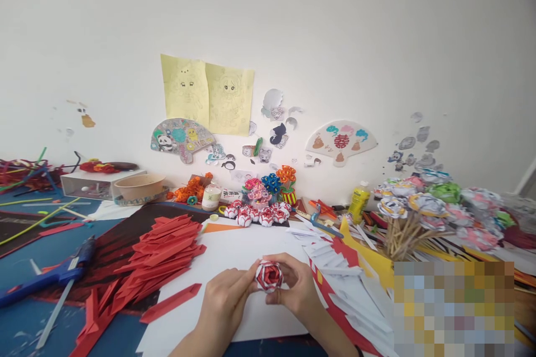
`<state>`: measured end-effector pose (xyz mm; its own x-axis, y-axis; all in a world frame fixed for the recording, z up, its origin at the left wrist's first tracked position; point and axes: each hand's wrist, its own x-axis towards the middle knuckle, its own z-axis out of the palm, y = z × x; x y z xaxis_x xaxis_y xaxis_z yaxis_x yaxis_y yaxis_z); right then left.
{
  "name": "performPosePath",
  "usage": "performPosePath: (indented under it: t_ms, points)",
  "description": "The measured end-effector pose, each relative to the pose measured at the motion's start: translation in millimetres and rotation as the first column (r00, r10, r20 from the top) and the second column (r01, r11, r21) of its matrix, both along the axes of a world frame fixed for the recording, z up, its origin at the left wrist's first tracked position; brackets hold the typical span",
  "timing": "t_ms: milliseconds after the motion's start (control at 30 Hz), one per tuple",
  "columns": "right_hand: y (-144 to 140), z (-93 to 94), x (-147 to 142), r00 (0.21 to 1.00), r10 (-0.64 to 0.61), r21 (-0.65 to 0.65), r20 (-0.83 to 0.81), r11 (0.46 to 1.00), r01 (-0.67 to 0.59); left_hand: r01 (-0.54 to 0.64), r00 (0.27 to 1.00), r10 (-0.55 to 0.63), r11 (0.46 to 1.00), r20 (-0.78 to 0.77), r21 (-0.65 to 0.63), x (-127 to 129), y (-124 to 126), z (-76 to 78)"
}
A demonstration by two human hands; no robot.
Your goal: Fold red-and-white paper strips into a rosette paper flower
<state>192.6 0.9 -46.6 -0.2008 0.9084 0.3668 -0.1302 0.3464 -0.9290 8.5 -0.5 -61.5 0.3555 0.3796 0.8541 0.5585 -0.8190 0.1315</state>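
Observation:
A red-and-white paper rose [269,276] is held between both hands above a white sheet [251,321]. My left hand [226,295] pinches it from the left side. My right hand [295,287] curls round it from the right, fingers on its top edge and thumb at its lower edge. The flower's open centre faces me. Left of the hands lies a heap of folded red paper strips [161,259], with one strip [171,302] apart on the sheet. To the right are folded white paper strips [347,295]. Several finished red-and-white paper flowers [267,216] sit behind the sheet.
A blue glue gun [62,273] lies at the left. Along the wall stand a tan bowl [140,187], a white jar [211,197], and a yellow bottle [359,203]. Paper flowers on sticks [419,201] rise at the right. A blurred patch covers the lower right corner.

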Motion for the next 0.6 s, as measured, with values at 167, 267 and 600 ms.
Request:
performPosePath:
  t_ms: [167,267,600]
  points:
    - [0.1,0.2,0.6,1.0,0.014,-0.013,0.011,1.0,-0.014,-0.091,0.993,0.092,0.996,-0.07,0.026,-0.8,2.2,-7.6]
    - [0.3,0.6,0.9,1.0,0.008,0.0,0.01,1.0,-0.008,-0.095,0.992,0.09,0.994,-0.087,-0.051,0.1,0.8,-7.2]
    - [0.1,2.2,2.6,1.0,0.029,0.019,-0.003,0.999,-0.029,-0.054,0.995,0.037,0.981,-0.096,-0.189,5.0,-2.2,-0.2]
